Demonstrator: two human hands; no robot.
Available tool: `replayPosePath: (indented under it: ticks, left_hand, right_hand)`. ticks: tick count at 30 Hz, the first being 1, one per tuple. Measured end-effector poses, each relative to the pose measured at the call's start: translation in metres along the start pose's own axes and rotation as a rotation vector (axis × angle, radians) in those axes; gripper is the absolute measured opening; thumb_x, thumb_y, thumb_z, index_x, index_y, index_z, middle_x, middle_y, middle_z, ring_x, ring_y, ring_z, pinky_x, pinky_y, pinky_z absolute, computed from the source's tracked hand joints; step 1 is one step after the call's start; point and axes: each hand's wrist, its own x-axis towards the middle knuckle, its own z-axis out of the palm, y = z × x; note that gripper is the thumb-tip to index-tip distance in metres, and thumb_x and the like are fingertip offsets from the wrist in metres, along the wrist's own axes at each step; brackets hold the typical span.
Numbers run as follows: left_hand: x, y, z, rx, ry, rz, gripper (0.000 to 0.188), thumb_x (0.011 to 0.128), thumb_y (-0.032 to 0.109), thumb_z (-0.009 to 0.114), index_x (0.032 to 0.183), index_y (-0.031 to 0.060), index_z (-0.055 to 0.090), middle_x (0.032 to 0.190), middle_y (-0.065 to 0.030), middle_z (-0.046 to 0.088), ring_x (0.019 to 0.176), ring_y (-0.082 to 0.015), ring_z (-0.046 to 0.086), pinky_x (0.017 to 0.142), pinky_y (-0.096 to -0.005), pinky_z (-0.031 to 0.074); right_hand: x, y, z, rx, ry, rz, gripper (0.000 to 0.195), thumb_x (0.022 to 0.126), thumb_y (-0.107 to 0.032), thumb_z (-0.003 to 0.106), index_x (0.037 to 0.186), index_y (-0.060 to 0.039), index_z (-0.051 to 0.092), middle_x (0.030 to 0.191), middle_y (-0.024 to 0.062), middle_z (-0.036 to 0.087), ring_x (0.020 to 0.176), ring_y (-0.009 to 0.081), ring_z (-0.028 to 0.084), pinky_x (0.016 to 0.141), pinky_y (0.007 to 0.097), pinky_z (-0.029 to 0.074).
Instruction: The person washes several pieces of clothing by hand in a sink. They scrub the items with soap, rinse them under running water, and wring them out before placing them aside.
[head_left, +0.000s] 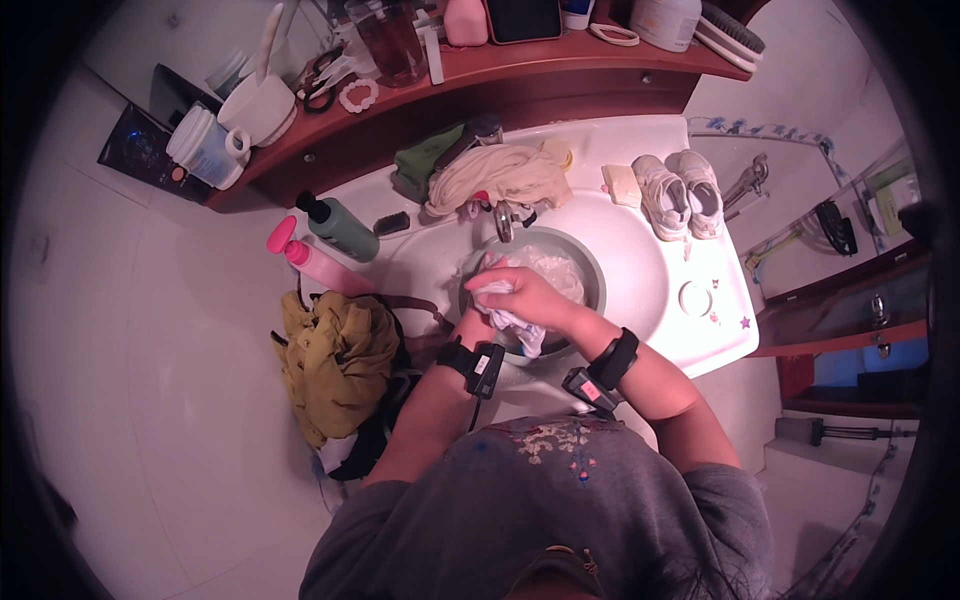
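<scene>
Both hands are together over a grey-green round basin (598, 259) that stands in the white washbasin (637, 277). My right hand (534, 296) is closed on a wet white cloth (525, 330), part of which hangs down over the basin. My left hand (480, 319) lies against the same cloth, mostly behind it and my right hand, so its fingers are largely hidden. More whitish fabric or suds (559, 274) lies in the basin's water. Just beyond the rim is a metal faucet (504, 225).
Behind the faucet lies a cream cloth (499, 176). A pump bottle (330, 270), a green bottle (345, 229) and a brush (391, 223) stand or lie left. Yellow clothing (337, 360) is piled at the left edge. White shoes (664, 199) and a soap bar (622, 185) sit right.
</scene>
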Motion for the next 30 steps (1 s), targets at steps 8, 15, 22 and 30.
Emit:
replayPosePath:
  ticks: [8,15,22,30]
  left_hand:
    - [0.023,-0.031,-0.022,-0.120,-0.053,0.033,0.042,0.093,0.030,0.040,0.127,0.0062,0.039,0.123,-0.0062,0.049,0.109,-0.0217,0.050,0.090,-0.0356,0.043]
    - [-0.006,0.016,0.047,0.559,0.380,-0.003,0.056,0.083,0.036,0.057,0.130,0.0134,0.038,0.130,-0.0099,0.041,0.121,-0.0249,0.038,0.099,-0.0378,0.032]
    - [0.007,-0.004,-0.021,1.637,0.309,0.525,0.053,0.071,0.022,0.070,0.119,0.0080,0.051,0.122,-0.0137,0.042,0.112,-0.0263,0.041,0.092,-0.0317,0.036]
    - [-0.021,-0.015,0.022,0.933,0.042,-0.284,0.063,0.081,0.056,0.047,0.105,-0.0023,0.056,0.093,-0.0149,0.060,0.083,-0.0254,0.059,0.079,-0.0345,0.046]
  right_hand:
    - [0.018,0.041,-0.016,-0.767,0.485,-0.086,0.024,0.082,-0.028,0.053,0.080,-0.0055,0.063,0.079,0.0196,0.061,0.075,0.0369,0.059,0.068,0.0447,0.046]
    - [0.023,0.022,-0.067,-1.055,0.593,-0.032,0.024,0.084,-0.026,0.049,0.098,-0.0084,0.055,0.096,0.0171,0.059,0.083,0.0348,0.058,0.072,0.0452,0.045]
    - [0.011,0.115,-0.066,-1.563,-0.024,0.319,0.035,0.086,-0.018,0.040,0.120,-0.0150,0.049,0.130,0.0098,0.040,0.114,0.0264,0.046,0.096,0.0498,0.028]
    - [0.031,0.081,-0.095,-0.671,0.268,0.264,0.034,0.071,-0.004,0.060,0.104,-0.0070,0.058,0.103,0.0151,0.058,0.089,0.0231,0.059,0.074,0.0348,0.048]
